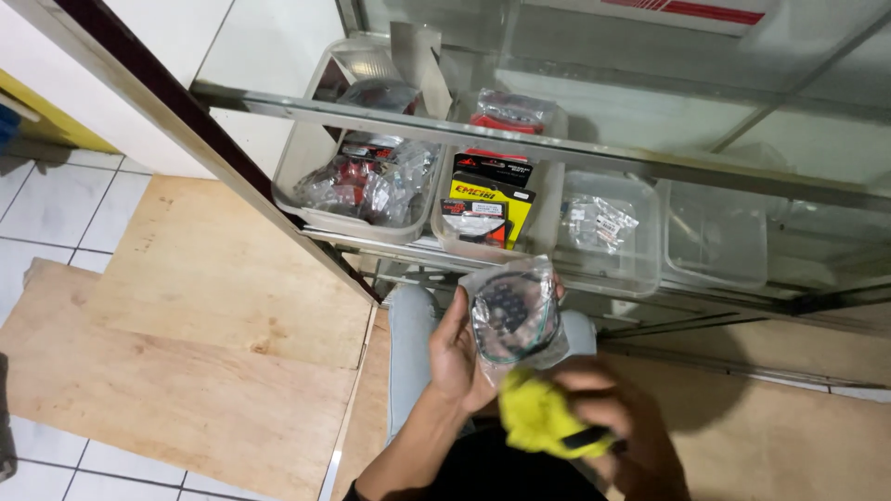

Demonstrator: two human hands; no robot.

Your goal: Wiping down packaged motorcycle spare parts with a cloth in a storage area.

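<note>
Clear round-parts packet [513,311] in front; yellow-black carded packs [484,206] in middle bin; red-labelled bags [367,181] left.

Right hand [608,408] at lower centre smeared by motion blur, fingers lost behind the yellow cloth [538,417]. Contents of the clear bag [515,315] in the left hand [455,357] too dim to make out beyond dark shapes. Bin of wrapped parts [357,181] at upper centre partly crossed by the metal shelf rail [483,130]. Both forearms cut off by the bottom edge.
</note>
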